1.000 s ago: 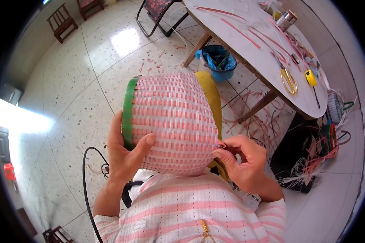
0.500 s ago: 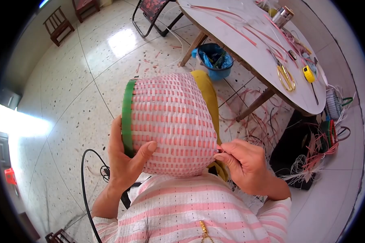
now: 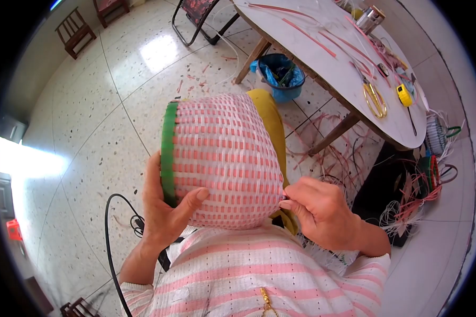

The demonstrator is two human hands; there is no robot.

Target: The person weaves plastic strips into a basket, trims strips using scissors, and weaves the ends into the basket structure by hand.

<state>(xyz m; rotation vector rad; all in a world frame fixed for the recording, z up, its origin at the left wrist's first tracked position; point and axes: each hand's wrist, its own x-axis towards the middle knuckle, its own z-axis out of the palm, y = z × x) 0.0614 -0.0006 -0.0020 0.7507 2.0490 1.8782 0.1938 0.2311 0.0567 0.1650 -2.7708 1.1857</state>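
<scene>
A woven basket (image 3: 227, 158) of pink and white plastic strips lies on its side over my lap, its green rim (image 3: 168, 153) facing left. My left hand (image 3: 166, 206) grips it at the rim, thumb pressed on the outer wall and the other fingers partly hidden behind the green band. At the right end, by the lower edge of the base, the fingers of my right hand (image 3: 317, 211) are pinched together. A small dark bit shows at those fingertips against the weave; what it is, I cannot make out.
On the white table (image 3: 322, 68) at upper right lie scissors (image 3: 374, 100), a yellow tape measure (image 3: 403, 95), a metal can (image 3: 371, 20) and loose strips. Below are a blue-lined bin (image 3: 281, 79) and scattered strips (image 3: 333, 142). A black cable (image 3: 108, 238) loops at left.
My right hand and forearm have shifted slightly right and turned a little, fingertips still at the basket's base. The basket has barely moved. My left hand keeps its grip.
</scene>
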